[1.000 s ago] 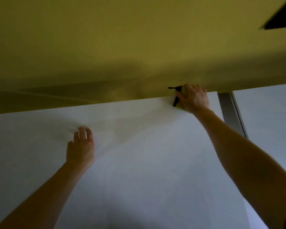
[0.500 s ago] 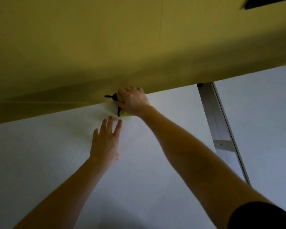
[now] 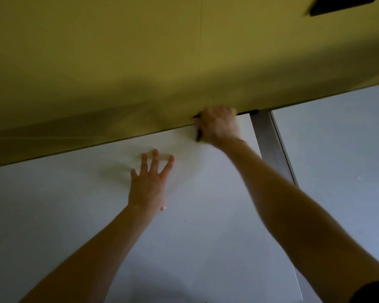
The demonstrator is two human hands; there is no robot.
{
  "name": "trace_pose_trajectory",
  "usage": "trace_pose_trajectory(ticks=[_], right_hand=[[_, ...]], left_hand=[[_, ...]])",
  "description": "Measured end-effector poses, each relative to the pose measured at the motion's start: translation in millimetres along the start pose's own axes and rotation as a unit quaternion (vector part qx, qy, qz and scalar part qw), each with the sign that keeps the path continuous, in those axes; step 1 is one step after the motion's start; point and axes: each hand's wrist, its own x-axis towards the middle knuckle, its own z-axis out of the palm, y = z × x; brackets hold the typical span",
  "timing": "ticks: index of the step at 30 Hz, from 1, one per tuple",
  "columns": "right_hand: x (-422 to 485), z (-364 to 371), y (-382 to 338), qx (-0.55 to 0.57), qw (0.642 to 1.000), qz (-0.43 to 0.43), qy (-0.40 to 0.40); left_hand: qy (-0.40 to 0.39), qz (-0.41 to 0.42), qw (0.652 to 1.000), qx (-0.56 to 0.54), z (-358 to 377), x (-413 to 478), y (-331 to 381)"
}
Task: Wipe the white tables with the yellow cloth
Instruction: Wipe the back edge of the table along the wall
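Observation:
The white table (image 3: 206, 226) fills the lower view and ends at a yellow partition. My right hand (image 3: 219, 126) is at the table's far edge against the partition, blurred with motion. It grips the yellow cloth (image 3: 199, 137), which is mostly hidden under the hand; only a dark strap and a sliver of it show at the hand's left side. Flat on the table to the left and nearer to me lies my left hand (image 3: 149, 182), fingers spread, holding nothing.
The yellow partition (image 3: 162, 62) rises along the table's far edge. A grey metal frame bar (image 3: 269, 141) shows in the gap between this table and a second white table (image 3: 341, 162) on the right. A dark opening (image 3: 341, 3) sits at the top right.
My right hand swept left along the far edge with the cloth, then back right toward the gap. My left hand slid right and its fingers spread flat.

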Motion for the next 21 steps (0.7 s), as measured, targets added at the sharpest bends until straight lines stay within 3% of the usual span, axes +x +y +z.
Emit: trace_pose_trajectory(ticks=[4, 7, 9, 13, 16, 19, 21], right_hand=[[10.7, 16.5, -103.4, 0.046, 0.986, -0.123, -0.101], [14.3, 12.6, -90.8, 0.073, 0.978, -0.139, -0.138], [14.4, -3.4, -41.1, 0.065, 0.982, -0.091, -0.153], [8.9, -41.6, 76.8, 0.011, 0.993, 0.055, -0.106], [2.0, -39.4, 94.3, 0.009, 0.982, 0.173, -0.072], [-3.2, -20.9, 56.7, -0.046, 0.988, 0.147, -0.004], [2.8, -17.2, 23.1, -0.057, 0.995, 0.063, -0.044]], left_hand=[[0.002, -0.007, 1.000, 0.006, -0.6, -2.8, 0.5], [0.001, -0.008, 1.000, 0.008, -2.5, -3.0, 0.4], [0.001, -0.003, 1.000, 0.003, -2.2, -3.4, -0.5], [0.005, 0.005, 1.000, 0.001, -2.8, -4.5, -1.8], [0.009, 0.006, 1.000, -0.002, -3.2, -4.6, -2.7], [0.012, 0.002, 1.000, -0.010, -4.4, -4.9, -3.3], [0.002, 0.006, 1.000, -0.023, -6.9, -4.9, -5.2]])
